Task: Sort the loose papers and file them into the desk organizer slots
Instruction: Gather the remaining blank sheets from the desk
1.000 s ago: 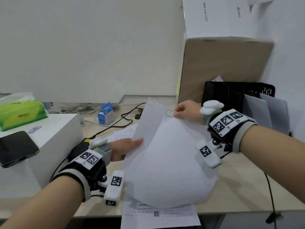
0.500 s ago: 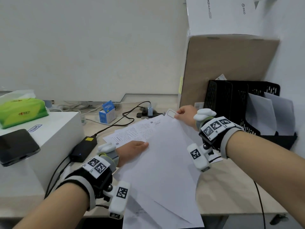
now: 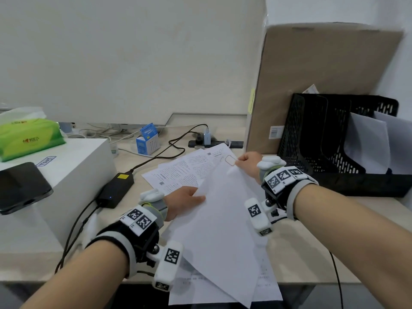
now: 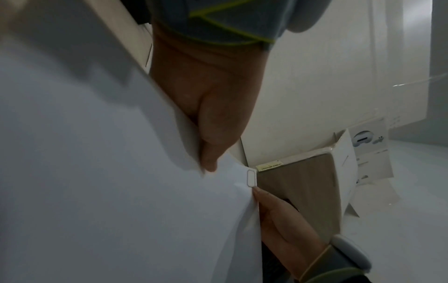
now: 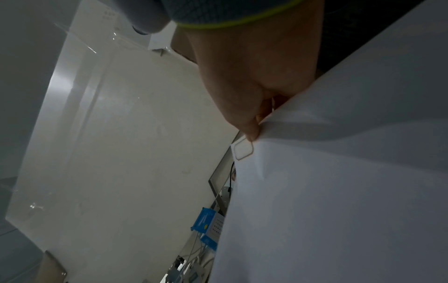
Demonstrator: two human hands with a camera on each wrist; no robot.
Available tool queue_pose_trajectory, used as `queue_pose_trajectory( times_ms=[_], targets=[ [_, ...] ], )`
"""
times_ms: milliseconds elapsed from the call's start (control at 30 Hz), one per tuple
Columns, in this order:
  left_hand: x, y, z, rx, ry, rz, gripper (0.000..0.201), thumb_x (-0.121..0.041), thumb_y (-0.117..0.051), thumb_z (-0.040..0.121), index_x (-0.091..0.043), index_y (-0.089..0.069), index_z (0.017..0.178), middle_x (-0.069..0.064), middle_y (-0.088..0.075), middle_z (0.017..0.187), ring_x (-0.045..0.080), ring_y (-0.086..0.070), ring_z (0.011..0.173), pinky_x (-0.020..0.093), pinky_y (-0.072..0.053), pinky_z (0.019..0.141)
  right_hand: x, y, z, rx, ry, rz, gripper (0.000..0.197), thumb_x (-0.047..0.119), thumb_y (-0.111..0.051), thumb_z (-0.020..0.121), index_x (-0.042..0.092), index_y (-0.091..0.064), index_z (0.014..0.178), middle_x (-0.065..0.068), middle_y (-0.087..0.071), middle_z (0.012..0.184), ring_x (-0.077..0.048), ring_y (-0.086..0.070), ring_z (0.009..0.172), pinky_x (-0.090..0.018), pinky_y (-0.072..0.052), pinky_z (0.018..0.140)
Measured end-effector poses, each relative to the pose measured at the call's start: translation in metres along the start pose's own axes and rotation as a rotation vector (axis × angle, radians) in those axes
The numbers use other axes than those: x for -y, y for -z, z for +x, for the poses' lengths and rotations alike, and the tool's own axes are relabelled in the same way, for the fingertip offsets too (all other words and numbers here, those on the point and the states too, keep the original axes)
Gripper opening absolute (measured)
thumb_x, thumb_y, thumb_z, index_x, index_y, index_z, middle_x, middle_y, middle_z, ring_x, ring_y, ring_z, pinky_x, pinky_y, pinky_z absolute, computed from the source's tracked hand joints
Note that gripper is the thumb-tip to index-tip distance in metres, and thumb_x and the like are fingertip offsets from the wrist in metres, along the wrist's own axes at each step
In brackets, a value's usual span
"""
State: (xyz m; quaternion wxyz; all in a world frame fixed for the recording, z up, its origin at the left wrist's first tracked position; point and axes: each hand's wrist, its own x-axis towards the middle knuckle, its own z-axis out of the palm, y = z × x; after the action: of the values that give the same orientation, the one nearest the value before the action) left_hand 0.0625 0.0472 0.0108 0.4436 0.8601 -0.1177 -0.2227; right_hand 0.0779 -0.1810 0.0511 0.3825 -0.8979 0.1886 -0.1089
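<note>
A blank white sheet (image 3: pixel 220 224) with a small outlined box at its far corner lies slanted, low over the desk, held by both hands. My right hand (image 3: pixel 246 162) pinches that far corner (image 5: pixel 252 134), thumb on top. My left hand (image 3: pixel 185 198) holds the sheet's left edge (image 4: pixel 206 153), thumb on top, fingers hidden beneath. Printed sheets (image 3: pixel 185 172) lie spread on the desk under it, and more printed paper (image 3: pixel 200 286) overhangs the front edge. The black mesh desk organizer (image 3: pixel 334 139) stands at the right, with white sheets (image 3: pixel 367 141) in its right slots.
A large brown cardboard box (image 3: pixel 316 85) stands behind the organizer. At the left, a white box (image 3: pixel 62 166) carries a green tissue pack (image 3: pixel 29 137) and a black phone (image 3: pixel 20 188). A black power adapter (image 3: pixel 116 189), cables, a power strip and a small blue box (image 3: pixel 148 139) lie behind.
Both hands have lowered the blank sheet from an upright, lifted position to lie slanted just over the desk, uncovering the printed sheets behind it. Both grips stay the same.
</note>
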Motion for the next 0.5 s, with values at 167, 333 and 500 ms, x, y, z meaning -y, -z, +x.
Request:
queue_pose_trajectory(
  times_ms=[167, 333, 500],
  targets=[
    [0.015, 0.033, 0.009, -0.251, -0.032, -0.007, 0.02, -0.02, -0.053, 0.093, -0.013, -0.068, 0.104, 0.009, -0.07, 0.102, 0.028, -0.066, 0.096, 0.034, -0.052, 0.087, -0.017, 0.02, 0.011, -0.121, -0.019, -0.073, 0.025, 0.016, -0.055, 0.091, 0.001, -0.064, 0.109, -0.013, -0.063, 0.114, -0.032, -0.057, 0.109, -0.034, -0.041, 0.095],
    [0.045, 0.071, 0.02, -0.349, 0.031, -0.241, 0.035, -0.019, -0.054, 0.094, 0.005, -0.058, 0.12, 0.018, -0.064, 0.103, 0.026, -0.061, 0.093, 0.039, -0.051, 0.088, -0.082, 0.073, 0.018, 0.159, -0.174, -0.374, 0.008, 0.021, -0.063, 0.086, 0.016, -0.058, 0.09, -0.005, -0.056, 0.096, -0.018, -0.051, 0.089, -0.027, -0.039, 0.078],
    [0.04, 0.064, 0.028, -0.326, 0.0, -0.331, 0.059, -0.032, -0.053, 0.071, 0.002, -0.058, 0.118, 0.016, -0.065, 0.104, 0.026, -0.061, 0.093, 0.046, -0.051, 0.094, -0.124, 0.065, 0.015, 0.182, -0.33, -0.584, 0.051, 0.047, -0.068, 0.08, 0.003, -0.063, 0.105, -0.01, -0.062, 0.106, -0.026, -0.056, 0.101, -0.029, -0.034, 0.081]
  ],
)
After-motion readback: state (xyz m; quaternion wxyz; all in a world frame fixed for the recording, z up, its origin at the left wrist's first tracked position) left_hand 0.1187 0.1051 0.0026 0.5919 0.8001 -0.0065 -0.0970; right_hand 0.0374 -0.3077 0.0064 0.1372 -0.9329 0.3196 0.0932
